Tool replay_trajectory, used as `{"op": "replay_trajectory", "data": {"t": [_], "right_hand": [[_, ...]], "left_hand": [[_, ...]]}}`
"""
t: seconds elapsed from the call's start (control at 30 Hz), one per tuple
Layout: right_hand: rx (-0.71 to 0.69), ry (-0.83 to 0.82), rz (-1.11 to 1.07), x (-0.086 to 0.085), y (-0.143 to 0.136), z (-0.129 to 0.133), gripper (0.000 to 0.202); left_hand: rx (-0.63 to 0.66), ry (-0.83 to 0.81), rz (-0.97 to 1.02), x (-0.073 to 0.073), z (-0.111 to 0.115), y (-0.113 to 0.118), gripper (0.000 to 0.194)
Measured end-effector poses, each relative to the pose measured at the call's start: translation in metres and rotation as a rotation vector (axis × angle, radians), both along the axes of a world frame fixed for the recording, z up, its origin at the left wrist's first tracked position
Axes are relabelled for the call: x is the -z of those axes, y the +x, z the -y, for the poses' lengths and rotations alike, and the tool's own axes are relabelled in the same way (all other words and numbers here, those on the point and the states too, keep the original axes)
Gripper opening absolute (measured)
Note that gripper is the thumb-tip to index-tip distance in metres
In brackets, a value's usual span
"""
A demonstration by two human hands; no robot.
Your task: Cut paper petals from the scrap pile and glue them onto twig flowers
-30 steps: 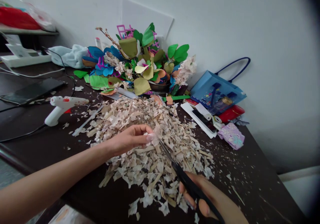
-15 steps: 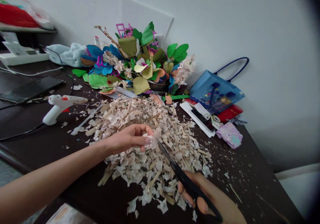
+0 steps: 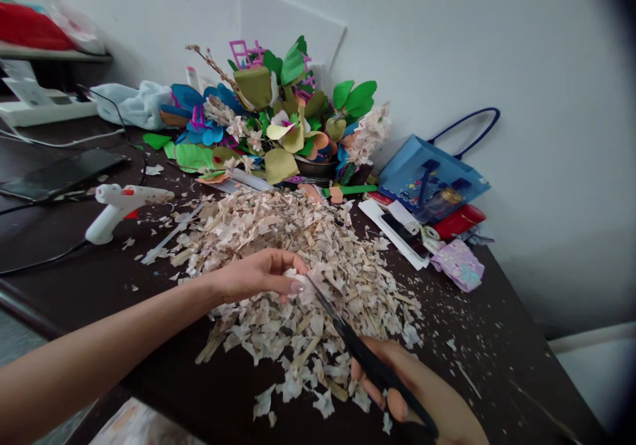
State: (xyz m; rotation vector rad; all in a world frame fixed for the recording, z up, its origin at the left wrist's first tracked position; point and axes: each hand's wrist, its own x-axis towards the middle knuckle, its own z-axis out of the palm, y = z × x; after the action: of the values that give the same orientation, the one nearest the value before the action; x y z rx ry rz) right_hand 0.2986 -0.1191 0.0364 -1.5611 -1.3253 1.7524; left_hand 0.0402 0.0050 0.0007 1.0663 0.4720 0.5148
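Between thumb and fingers, my left hand (image 3: pixel 265 276) pinches a small, pale, papery piece (image 3: pixel 311 289) above the heap. My right hand (image 3: pixel 397 379) is wrapped round the black handles of a pair of scissors (image 3: pixel 350 339). The blades point up and left, and their tips reach the pale piece right beside my left fingertips. Whether the blades are parted is hard to make out. Beneath both hands spreads a large heap of beige and whitish dry scraps (image 3: pixel 268 223), several of them thin and leaf-like.
A white glue gun (image 3: pixel 112 216) stands at left with its cord. Behind the heap is an arrangement of coloured leaves and flowers (image 3: pixel 281 167). To the right lie a blue bag (image 3: pixel 405 167), a dark phone (image 3: pixel 397 225) and a lilac cloth packet (image 3: pixel 458 264). Another dark phone (image 3: pixel 64 172) lies far left.
The scissor tips have shifted slightly up and left, closer to my left fingertips. My left hand has barely moved and still pinches the pale piece.
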Motion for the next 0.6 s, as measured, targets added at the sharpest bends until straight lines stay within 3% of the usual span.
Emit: {"op": "replay_trajectory", "data": {"t": [0.2,0.4,0.6], "right_hand": [[-0.008,-0.041,-0.117,-0.0014,-0.0025,0.0003,0.053],[0.05,-0.235,-0.151,0.001,-0.0022,-0.0031,0.049],[0.018,-0.048,-0.035,0.0017,0.0016,-0.0031,0.05]], "left_hand": [[0.008,0.02,-0.012,0.001,-0.0011,-0.0005,0.023],[0.001,0.036,-0.028,-0.0004,-0.0012,-0.0003,0.026],[-0.031,0.022,-0.017,0.0002,-0.0025,-0.0003,0.03]]}}
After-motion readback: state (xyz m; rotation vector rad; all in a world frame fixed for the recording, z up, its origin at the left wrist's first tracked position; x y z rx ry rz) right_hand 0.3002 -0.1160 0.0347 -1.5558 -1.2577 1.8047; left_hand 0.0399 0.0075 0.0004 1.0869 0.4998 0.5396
